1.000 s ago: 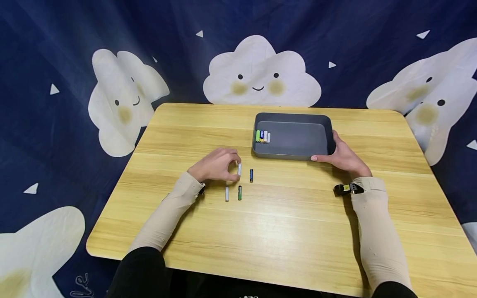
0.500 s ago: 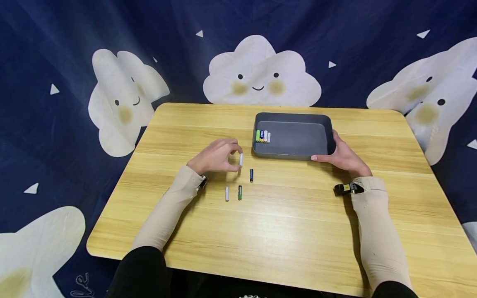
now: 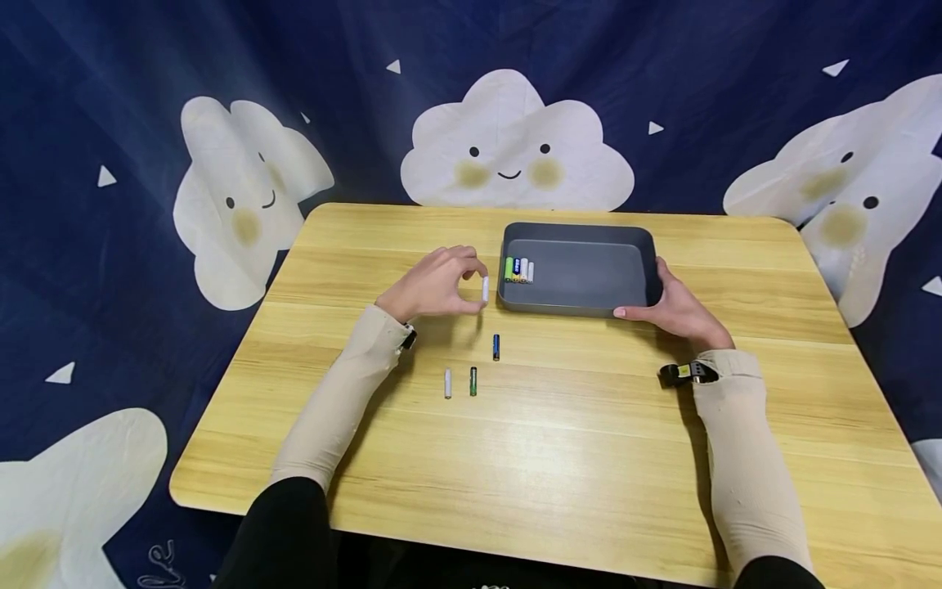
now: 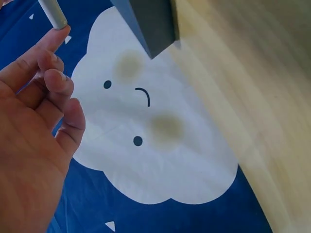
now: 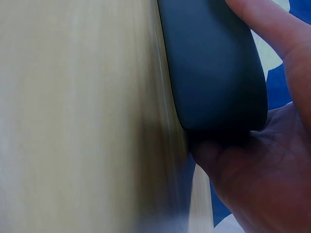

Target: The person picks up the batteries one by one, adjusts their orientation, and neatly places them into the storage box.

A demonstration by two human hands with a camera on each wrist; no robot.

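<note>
My left hand (image 3: 440, 282) pinches a white battery (image 3: 485, 290) between thumb and fingertips, held upright just off the left wall of the grey tray (image 3: 559, 310). In the left wrist view the end of that battery (image 4: 54, 13) shows at a fingertip. My right hand (image 3: 677, 309) grips the tray's front right corner, thumb on the front wall and fingers along the right side. Inside the tray, at its left end, several batteries (image 3: 519, 271) stand in a row: green, blue and yellow, and white ones.
On the wooden table (image 3: 574, 458) in front of the tray lie a blue and black battery (image 3: 496, 348), a green and black battery (image 3: 473, 381) and a white battery (image 3: 447, 384). A dark blue curtain (image 3: 353, 147) with cloud faces hangs behind the table.
My left hand has lifted the white battery and carried it away from me and slightly right, up beside the tray. My right hand and the tray have stayed in place.
</note>
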